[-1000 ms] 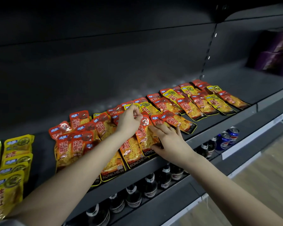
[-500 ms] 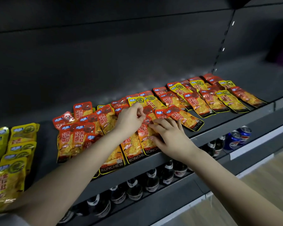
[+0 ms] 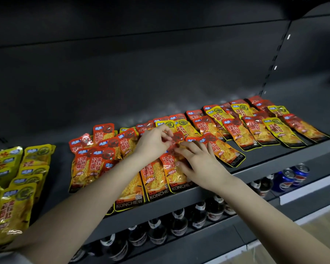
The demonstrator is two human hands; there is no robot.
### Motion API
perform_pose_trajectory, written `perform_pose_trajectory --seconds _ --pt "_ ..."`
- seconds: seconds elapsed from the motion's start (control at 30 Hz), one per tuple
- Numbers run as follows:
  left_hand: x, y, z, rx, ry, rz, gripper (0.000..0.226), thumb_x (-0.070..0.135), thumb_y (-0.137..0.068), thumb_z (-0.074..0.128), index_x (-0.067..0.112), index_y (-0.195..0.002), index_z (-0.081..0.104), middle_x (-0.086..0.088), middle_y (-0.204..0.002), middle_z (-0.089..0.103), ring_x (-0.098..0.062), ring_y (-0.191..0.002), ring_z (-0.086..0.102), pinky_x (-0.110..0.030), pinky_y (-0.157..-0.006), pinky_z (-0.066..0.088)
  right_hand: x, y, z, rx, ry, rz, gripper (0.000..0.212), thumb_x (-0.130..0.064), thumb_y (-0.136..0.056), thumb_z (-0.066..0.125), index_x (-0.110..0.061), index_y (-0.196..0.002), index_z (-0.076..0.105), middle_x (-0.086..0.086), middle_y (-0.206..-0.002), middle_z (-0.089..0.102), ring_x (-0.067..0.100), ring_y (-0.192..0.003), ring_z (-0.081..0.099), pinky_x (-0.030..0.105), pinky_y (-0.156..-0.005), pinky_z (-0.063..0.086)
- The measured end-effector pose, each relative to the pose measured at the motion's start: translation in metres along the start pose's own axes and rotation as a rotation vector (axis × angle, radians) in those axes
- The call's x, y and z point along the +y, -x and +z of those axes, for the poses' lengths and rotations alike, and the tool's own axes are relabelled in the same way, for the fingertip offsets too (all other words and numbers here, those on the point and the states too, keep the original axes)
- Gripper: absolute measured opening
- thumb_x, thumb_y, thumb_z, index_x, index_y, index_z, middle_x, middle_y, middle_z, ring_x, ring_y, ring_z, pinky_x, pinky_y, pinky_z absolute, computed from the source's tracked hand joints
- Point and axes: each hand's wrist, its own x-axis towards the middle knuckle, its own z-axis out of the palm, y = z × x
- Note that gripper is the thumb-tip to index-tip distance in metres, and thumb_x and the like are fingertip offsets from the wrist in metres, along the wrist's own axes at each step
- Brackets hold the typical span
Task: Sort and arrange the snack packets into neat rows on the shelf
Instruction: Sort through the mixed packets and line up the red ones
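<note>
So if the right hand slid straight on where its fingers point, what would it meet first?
Likely the left hand, pinching the red packet ahead; the right hand rests flat below, pointing up-left. Their gap is unclear.

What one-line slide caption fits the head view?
Left hand pinches and right hand presses red snack packets on a dark shelf; yellow packets stacked far left, bottles below.

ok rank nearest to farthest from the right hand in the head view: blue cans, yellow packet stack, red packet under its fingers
1. red packet: directly under the right hand, touching its fingers.
2. blue cans: lower down, off to its right.
3. yellow packet stack: far left, past the left arm.
</note>
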Motion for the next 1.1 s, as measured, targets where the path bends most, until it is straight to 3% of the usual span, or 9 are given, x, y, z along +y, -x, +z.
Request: perform_pose_trajectory --seconds 0.17,0.33,0.43,0.53,0.67,0.83,1.0,1.1 --pt "-0.002 -0.012 -0.010 0.095 -0.029 -0.029 0.017 0.012 -0.085 0.062 0.028 -0.087 0.058 0.007 -0.093 0.069 -0.009 -0.076 0.059 -0.025 -0.075 0.048 0.004 -0.016 -0.007 0.036 -0.012 -0.047 0.046 -0.044 -0.095 0.041 -0.031 -0.139 0.039 -0.009 -0.145 0.031 0.024 -0.137 0.021 0.061 -0.113 0.009" --pt "-0.006 -0.018 -0.013 0.128 -0.043 -0.100 0.024 0.008 -0.088 0.059 0.022 -0.107 0.062 0.004 -0.110 0.065 -0.011 -0.089 0.059 -0.025 -0.081 0.047 0.008 -0.029 -0.006 0.041 -0.024 -0.071 0.046 -0.044 -0.095 0.041 -0.030 -0.139 0.040 -0.008 -0.144 0.033 0.022 -0.136 0.021 0.060 -0.112 0.010" --pt "-0.010 -0.022 -0.013 0.135 -0.035 -0.138 0.032 0.008 -0.089 0.059 0.023 -0.117 0.057 0.001 -0.117 0.063 -0.015 -0.098 0.063 -0.025 -0.075 0.050 0.012 -0.038 -0.005 0.028 -0.021 -0.071 0.047 -0.044 -0.095 0.041 -0.031 -0.140 0.038 -0.007 -0.144 0.032 0.024 -0.136 0.021 0.060 -0.112 0.010" --pt "-0.014 -0.030 -0.015 0.141 -0.020 -0.160 0.033 0.008 -0.090 0.058 0.023 -0.118 0.056 -0.001 -0.117 0.064 -0.014 -0.090 0.064 -0.022 -0.068 0.049 0.014 -0.049 -0.007 0.002 -0.003 -0.075 0.049 -0.043 -0.095 0.040 -0.030 -0.142 0.035 -0.006 -0.147 0.028 0.024 -0.138 0.019 0.059 -0.113 0.008" --pt "-0.016 -0.040 -0.018 0.122 -0.009 -0.181 0.034 0.007 -0.090 0.057 0.020 -0.122 0.056 -0.003 -0.123 0.062 -0.018 -0.101 0.063 -0.028 -0.085 0.049 0.014 -0.063 -0.007 -0.010 -0.015 -0.093 0.051 -0.042 -0.096 0.039 -0.029 -0.144 0.030 -0.006 -0.148 0.026 0.020 -0.139 0.018 0.056 -0.114 0.007" --pt "-0.024 -0.051 -0.016 0.061 -0.009 -0.227 0.037 0.009 -0.091 0.057 0.020 -0.126 0.052 -0.007 -0.122 0.062 -0.020 -0.109 0.061 -0.029 -0.089 0.050 0.012 -0.077 -0.005 -0.038 -0.020 -0.103 0.054 -0.043 -0.097 0.038 -0.023 -0.146 0.027 -0.006 -0.151 0.022 0.017 -0.140 0.019 0.053 -0.114 0.005" --pt "-0.029 -0.059 -0.013 0.046 -0.010 -0.244 0.031 0.010 -0.092 0.057 0.021 -0.121 0.055 -0.005 -0.115 0.066 -0.017 -0.099 0.063 -0.024 -0.074 0.051 0.013 -0.085 0.000 -0.075 -0.009 -0.114 0.056 -0.045 -0.097 0.036 -0.021 -0.146 0.026 -0.006 -0.153 0.020 0.017 -0.139 0.024 0.054 -0.113 0.006" --pt "-0.029 -0.062 -0.009 0.042 -0.008 -0.242 0.028 0.011 -0.091 0.059 0.019 -0.117 0.057 -0.005 -0.111 0.067 -0.018 -0.098 0.064 -0.028 -0.081 0.052 0.014 -0.085 0.005 -0.082 0.000 -0.128 0.056 -0.045 -0.097 0.035 -0.020 -0.146 0.026 -0.004 -0.153 0.021 0.016 -0.140 0.021 0.053 -0.113 0.005"
